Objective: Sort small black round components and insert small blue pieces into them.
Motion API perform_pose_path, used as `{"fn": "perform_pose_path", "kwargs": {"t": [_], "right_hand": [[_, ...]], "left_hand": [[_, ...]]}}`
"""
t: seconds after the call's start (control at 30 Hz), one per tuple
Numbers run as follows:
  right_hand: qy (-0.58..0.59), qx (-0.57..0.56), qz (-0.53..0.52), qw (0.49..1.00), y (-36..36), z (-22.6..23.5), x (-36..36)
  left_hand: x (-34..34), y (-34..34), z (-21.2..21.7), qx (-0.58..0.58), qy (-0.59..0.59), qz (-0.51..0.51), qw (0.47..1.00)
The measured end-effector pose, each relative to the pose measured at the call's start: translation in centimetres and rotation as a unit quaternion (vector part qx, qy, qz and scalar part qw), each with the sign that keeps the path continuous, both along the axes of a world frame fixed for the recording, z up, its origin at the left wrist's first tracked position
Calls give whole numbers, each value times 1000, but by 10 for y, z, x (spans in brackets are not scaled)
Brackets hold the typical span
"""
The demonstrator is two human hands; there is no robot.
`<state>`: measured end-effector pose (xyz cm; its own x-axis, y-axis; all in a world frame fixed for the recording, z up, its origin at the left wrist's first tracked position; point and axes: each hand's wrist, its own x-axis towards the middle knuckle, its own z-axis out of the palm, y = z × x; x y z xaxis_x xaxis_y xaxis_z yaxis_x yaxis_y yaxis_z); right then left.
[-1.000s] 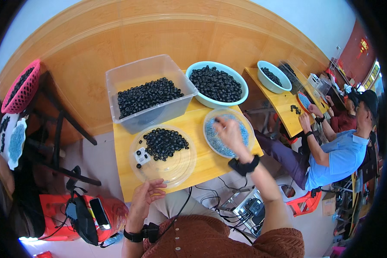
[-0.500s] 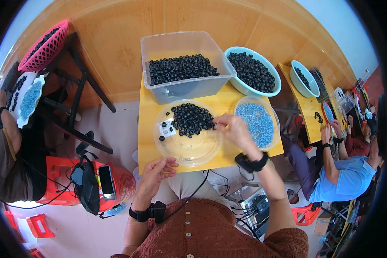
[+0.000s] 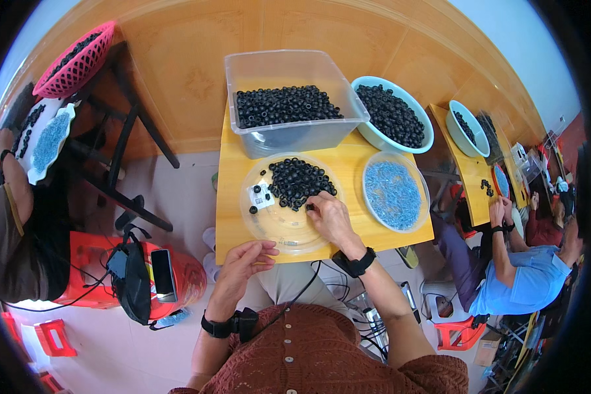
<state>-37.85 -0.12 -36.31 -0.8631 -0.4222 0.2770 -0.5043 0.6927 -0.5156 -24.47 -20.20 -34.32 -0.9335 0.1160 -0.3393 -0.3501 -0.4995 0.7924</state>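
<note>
My right hand (image 3: 330, 218) is over the right side of a shallow clear round tray (image 3: 259, 231), its fingertips pinched on a small black ring-shaped part (image 3: 310, 207). Just beyond the fingers lies a heap of the same black parts (image 3: 295, 177), with a few strays beside a small white label (image 3: 261, 196). Near the tray's front edge, my left hand (image 3: 246, 268) is held with its fingers stretched out and nothing visible in them. To the right stands a round clear dish (image 3: 427, 197) filled with small pale-blue pieces (image 3: 392, 194).
Behind the tray stand a clear plastic bin (image 3: 289, 139) and a light-blue basin (image 3: 419, 146), both holding black parts. A phone (image 3: 163, 276) and black bag (image 3: 131, 282) lie on a red stool at left. People work at both sides; a pink basket (image 3: 79, 65) stands far left.
My right hand has moved left and nearer to me, from the heap's right edge to its near side. My left hand has barely moved; the view has shifted slightly.
</note>
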Motion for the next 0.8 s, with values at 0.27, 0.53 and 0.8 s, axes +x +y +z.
{"fn": "perform_pose_path", "kwargs": {"t": [0.27, 0.53, 0.8], "right_hand": [[-100, -143, 90, 980, -18, 41, 61], [-154, -190, 106, 964, -26, 41, 84], [-96, -60, 4, 994, -2, 9, 30]], "left_hand": [[-6, 10, -5, -1, -14, -7, 1000], [-1, 4, -21, 38, 4, -11, 999], [-1, -2, -21, 122, 18, 9, 992]]}}
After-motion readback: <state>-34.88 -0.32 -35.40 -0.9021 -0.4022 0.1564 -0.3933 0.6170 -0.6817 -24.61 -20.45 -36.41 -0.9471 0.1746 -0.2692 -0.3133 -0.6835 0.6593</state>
